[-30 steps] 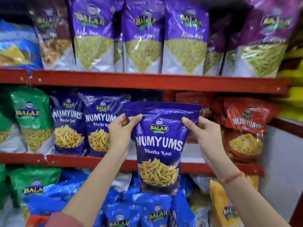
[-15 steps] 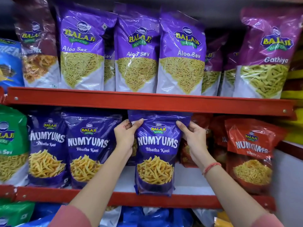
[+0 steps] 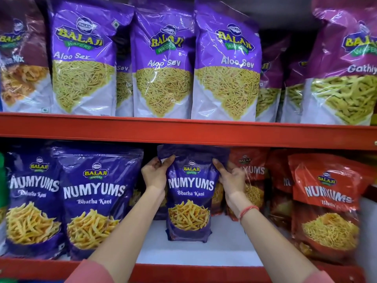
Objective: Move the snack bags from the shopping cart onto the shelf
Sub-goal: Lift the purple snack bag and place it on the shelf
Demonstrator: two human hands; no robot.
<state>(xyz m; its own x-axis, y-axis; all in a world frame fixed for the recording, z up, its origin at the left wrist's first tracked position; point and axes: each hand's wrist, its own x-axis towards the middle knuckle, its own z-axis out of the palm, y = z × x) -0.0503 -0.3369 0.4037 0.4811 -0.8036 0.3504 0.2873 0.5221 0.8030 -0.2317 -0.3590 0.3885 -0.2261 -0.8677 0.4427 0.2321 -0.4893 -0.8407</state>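
Observation:
A dark blue Numyums snack bag (image 3: 189, 193) stands upright on the white board of the middle shelf (image 3: 195, 252), set back in the gap between other bags. My left hand (image 3: 156, 174) grips its upper left edge, thumb on the front. My right hand (image 3: 231, 177) grips its upper right edge in the same way. The bag's top reaches just under the red rail (image 3: 183, 131) of the shelf above. The shopping cart is out of view.
Two matching blue Numyums bags (image 3: 91, 201) stand to the left of the gap and red Numyums bags (image 3: 326, 205) to the right. Purple Aloo Sev bags (image 3: 163, 64) fill the upper shelf. The red front lip (image 3: 183, 271) of the middle shelf runs along the bottom.
Both hands have carried the blue bag up and forward from in front of the shelf lip into the gap; it now rests on the shelf board. The camera has moved closer.

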